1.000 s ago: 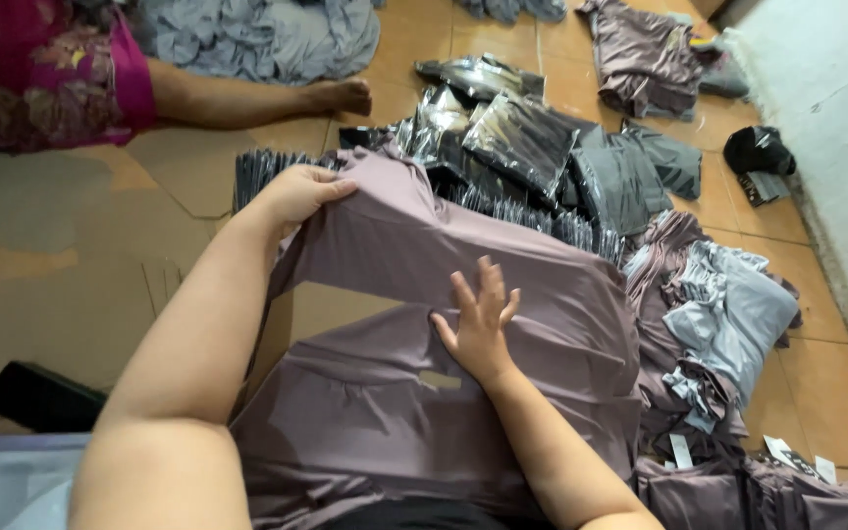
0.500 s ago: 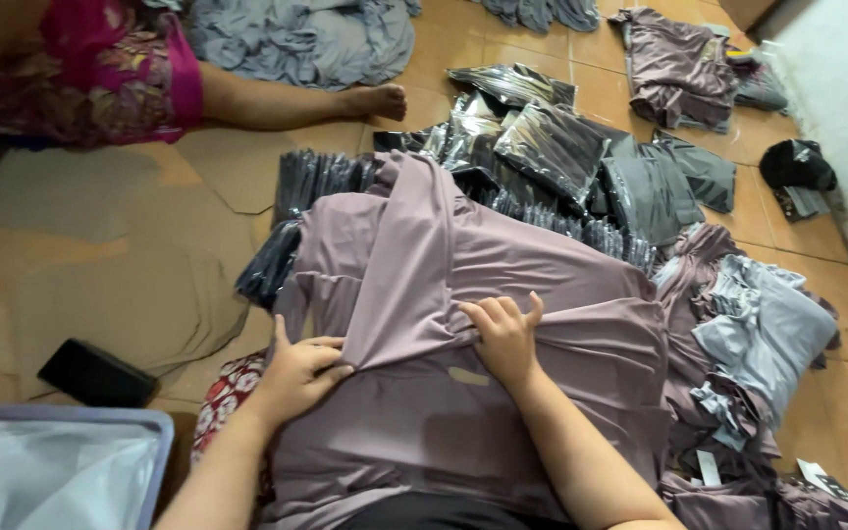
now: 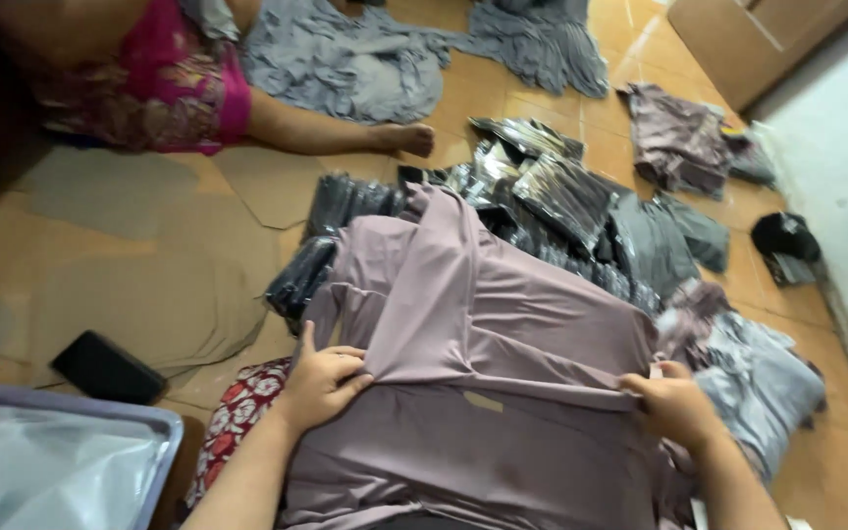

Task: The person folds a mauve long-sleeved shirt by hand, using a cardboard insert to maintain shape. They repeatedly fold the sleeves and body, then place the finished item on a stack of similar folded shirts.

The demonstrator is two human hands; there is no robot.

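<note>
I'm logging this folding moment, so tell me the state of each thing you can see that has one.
Mauve garment: spread flat, partly folded over.
Left hand: gripping the fold's edge.
Right hand: pinching the fold's other end.
Packaged dark garments: bagged, piled.
Grey garments: loose, unfolded on the floor.
Black phone: lying flat, screen dark.

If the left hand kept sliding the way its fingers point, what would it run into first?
The left hand points rightward across the mauve garment; it would likely meet the right hand gripping the same fold.
</note>
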